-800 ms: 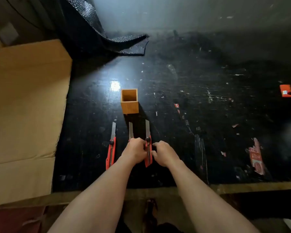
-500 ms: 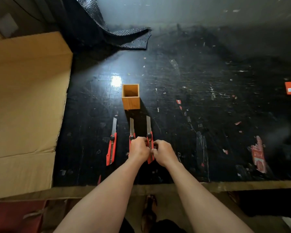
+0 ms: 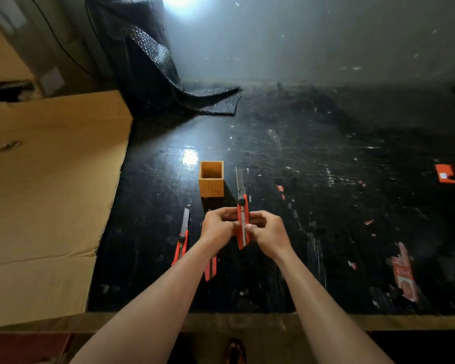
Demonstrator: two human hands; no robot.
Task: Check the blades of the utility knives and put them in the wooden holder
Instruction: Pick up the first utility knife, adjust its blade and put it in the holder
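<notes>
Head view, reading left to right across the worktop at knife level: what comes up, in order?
cardboard sheet → leftmost utility knife → left hand → held utility knife → right hand → torn red label

A small open-topped square wooden holder (image 3: 211,179) stands upright near the middle of the scuffed black surface (image 3: 326,206). Just right of it, an orange utility knife with its blade extended (image 3: 242,222) is held between the left hand (image 3: 217,228) and the right hand (image 3: 267,229). Two more orange utility knives lie nearer: one (image 3: 181,240) left of the hands, another (image 3: 210,267) partly hidden under the left forearm. A large flat sheet of brown cardboard (image 3: 45,193) lies at the far left.
</notes>
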